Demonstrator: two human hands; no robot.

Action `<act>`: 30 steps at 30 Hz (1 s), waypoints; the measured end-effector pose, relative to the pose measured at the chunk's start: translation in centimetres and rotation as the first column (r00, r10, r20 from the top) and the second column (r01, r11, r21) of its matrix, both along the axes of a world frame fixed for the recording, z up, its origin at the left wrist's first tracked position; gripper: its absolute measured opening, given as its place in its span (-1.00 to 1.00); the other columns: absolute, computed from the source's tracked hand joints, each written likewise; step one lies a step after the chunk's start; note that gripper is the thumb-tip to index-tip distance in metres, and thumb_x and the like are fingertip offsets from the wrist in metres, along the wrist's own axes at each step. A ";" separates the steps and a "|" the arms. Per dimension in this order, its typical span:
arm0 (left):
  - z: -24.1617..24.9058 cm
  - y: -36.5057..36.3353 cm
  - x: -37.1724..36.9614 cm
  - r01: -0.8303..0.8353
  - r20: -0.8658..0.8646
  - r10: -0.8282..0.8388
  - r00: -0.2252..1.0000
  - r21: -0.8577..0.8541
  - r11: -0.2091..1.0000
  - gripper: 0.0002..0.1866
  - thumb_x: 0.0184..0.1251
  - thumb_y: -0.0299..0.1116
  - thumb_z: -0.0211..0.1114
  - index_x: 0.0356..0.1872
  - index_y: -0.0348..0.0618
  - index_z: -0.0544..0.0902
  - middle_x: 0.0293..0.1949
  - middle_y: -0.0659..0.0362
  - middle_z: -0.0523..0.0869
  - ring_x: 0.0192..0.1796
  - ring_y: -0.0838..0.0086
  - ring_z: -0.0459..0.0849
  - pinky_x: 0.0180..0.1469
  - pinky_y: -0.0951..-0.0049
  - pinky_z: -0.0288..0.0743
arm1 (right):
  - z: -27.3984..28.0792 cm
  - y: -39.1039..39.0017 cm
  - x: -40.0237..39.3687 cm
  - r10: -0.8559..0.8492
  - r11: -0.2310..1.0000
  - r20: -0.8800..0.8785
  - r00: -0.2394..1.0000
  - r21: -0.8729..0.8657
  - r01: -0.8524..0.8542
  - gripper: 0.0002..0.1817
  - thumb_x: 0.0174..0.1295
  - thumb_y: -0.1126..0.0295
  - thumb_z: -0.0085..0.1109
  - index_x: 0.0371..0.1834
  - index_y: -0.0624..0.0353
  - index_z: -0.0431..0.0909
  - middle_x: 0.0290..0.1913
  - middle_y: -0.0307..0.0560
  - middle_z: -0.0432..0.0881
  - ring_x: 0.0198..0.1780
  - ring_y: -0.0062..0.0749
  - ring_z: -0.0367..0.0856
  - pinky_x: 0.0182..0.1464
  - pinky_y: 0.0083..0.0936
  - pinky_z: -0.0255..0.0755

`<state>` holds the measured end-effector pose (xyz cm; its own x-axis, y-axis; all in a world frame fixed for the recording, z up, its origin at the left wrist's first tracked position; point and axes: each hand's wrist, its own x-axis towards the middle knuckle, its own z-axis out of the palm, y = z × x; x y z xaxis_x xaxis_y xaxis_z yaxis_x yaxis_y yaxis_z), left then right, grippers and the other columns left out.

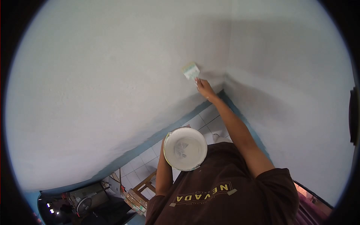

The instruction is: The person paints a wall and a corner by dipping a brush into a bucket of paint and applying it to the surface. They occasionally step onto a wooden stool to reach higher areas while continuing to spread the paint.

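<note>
The right hand [204, 88] grips a paintbrush [190, 70] pressed to the mostly whitened wall [112, 75] near the corner, the left hand [164, 150] clasps a nearly emptied paint bowl [185, 148], and a blue strip [150, 144] remains along the base.

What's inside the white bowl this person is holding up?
The white bowl holds a thin layer of white paint, with grey smears on its bottom. The left hand grips its rim from behind, mostly hidden. The right hand holds a brush.

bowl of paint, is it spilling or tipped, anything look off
Nothing stands out. The bowl sits level in the left hand, with a thin layer of white paint inside and no drips showing. The right hand holds the brush against the wall near the corner.
</note>
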<state>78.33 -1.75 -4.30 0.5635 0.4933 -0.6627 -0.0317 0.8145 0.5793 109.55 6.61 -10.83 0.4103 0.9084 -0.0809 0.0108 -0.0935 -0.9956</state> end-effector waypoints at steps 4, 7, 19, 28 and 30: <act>-0.9 0.1 -0.4 0.017 -0.032 -0.018 0.999 -0.040 0.999 -0.62 0.47 -0.32 0.19 0.21 -0.25 0.61 0.02 0.14 0.74 -0.06 0.49 0.73 0.03 0.45 0.61 | -8.8 -3.0 -1.1 -0.032 0.978 0.139 0.990 -0.199 0.059 -0.41 0.53 -0.05 -0.14 -0.32 0.34 0.51 -0.50 -0.03 0.55 -0.54 -0.33 0.49 -0.35 -0.35 0.39; 0.5 0.0 0.0 0.045 0.035 -0.048 0.998 0.093 0.995 -0.63 0.48 -0.33 0.17 0.22 -0.24 0.60 0.05 0.15 0.74 -0.03 0.49 0.72 0.07 0.47 0.60 | -11.0 -2.9 -0.5 -0.004 0.825 -0.158 0.987 -0.558 -0.086 -0.38 0.52 -0.06 -0.15 -0.40 0.35 0.53 -0.52 0.00 0.59 -0.55 -0.28 0.56 -0.37 -0.29 0.42; 1.6 0.1 0.8 -0.015 0.142 0.024 0.990 -0.062 0.998 -0.60 0.49 -0.28 0.17 0.23 -0.27 0.59 0.05 0.11 0.73 -0.03 0.46 0.73 0.00 0.45 0.64 | 13.8 -2.2 1.8 0.134 0.979 -0.198 0.971 0.179 -0.098 -0.44 0.55 0.00 -0.10 -0.55 0.19 0.36 -0.70 -0.25 0.34 -0.67 -0.58 0.33 -0.55 -0.47 0.30; 1.8 -0.1 0.5 -0.047 0.072 0.046 0.996 0.009 0.999 -0.59 0.50 -0.35 0.07 0.23 -0.40 0.55 0.03 -0.01 0.73 -0.09 0.33 0.75 -0.01 0.34 0.67 | -6.4 -3.2 0.5 0.028 0.896 -0.022 0.999 -0.443 -0.035 -0.49 0.52 0.01 -0.06 -0.43 0.24 0.49 -0.66 -0.23 0.40 -0.62 -0.53 0.43 -0.41 -0.46 0.43; 1.4 0.2 0.7 -0.036 -0.057 0.037 0.998 0.019 0.999 -0.61 0.51 -0.34 0.06 0.22 -0.36 0.57 0.00 0.01 0.74 -0.11 0.35 0.76 -0.04 0.36 0.67 | -3.8 -2.7 1.5 -0.021 0.881 0.013 1.000 -0.473 0.025 -0.50 0.51 0.03 -0.03 -0.41 0.27 0.51 -0.67 -0.23 0.40 -0.63 -0.52 0.43 -0.41 -0.43 0.44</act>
